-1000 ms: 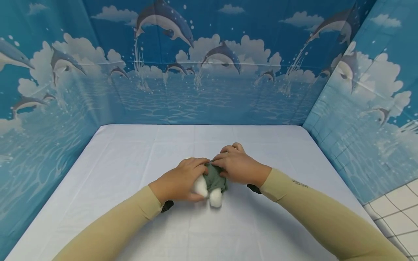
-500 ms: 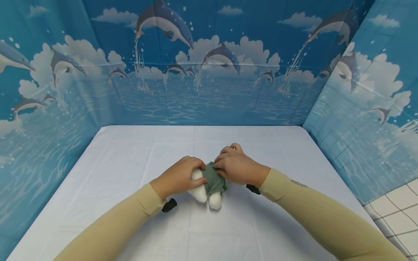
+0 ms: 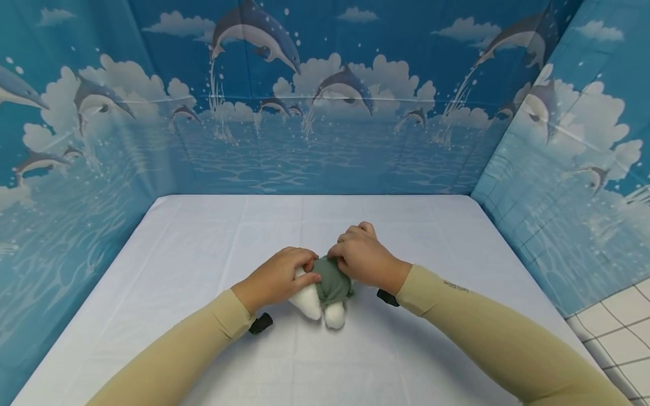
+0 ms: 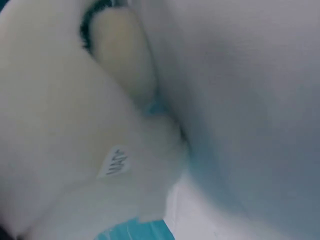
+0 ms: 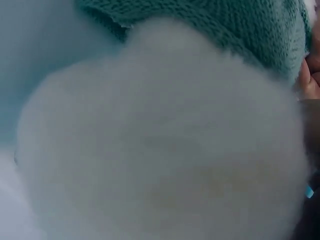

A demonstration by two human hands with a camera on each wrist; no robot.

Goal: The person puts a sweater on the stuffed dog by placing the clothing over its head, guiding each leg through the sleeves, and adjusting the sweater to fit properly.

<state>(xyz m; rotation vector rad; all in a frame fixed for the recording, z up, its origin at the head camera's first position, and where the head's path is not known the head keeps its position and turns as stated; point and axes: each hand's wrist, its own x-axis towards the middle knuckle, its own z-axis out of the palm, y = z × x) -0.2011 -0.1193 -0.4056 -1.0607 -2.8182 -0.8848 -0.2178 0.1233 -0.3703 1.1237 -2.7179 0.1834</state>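
A white plush toy (image 3: 335,316) lies on the white-covered table, dressed in a green knitted sweater (image 3: 332,285). My left hand (image 3: 274,276) pinches the sweater's left edge, its thumb lying across the white plush. On the upper right side, the curled fingers of my right hand (image 3: 367,256) pinch the sweater's cloth. Soft white plush (image 4: 50,100) with a small printed tag (image 4: 117,162) fills much of the left wrist view. In the right wrist view, a large round white part of the toy (image 5: 160,145) sits below the knit (image 5: 240,30). The toy's head is hidden in the head view.
A white cloth (image 3: 213,225) covers the table. Blue curtains with dolphins (image 3: 325,152) enclose its back and sides. White tiles (image 3: 622,332) show at the lower right. Dark wrist-camera mounts (image 3: 261,323) hang under both wrists.
My left hand has shifted its thumb up from the toy's lower side to the sweater's edge, baring more white plush. The right hand has moved slightly left, its fingers more curled.
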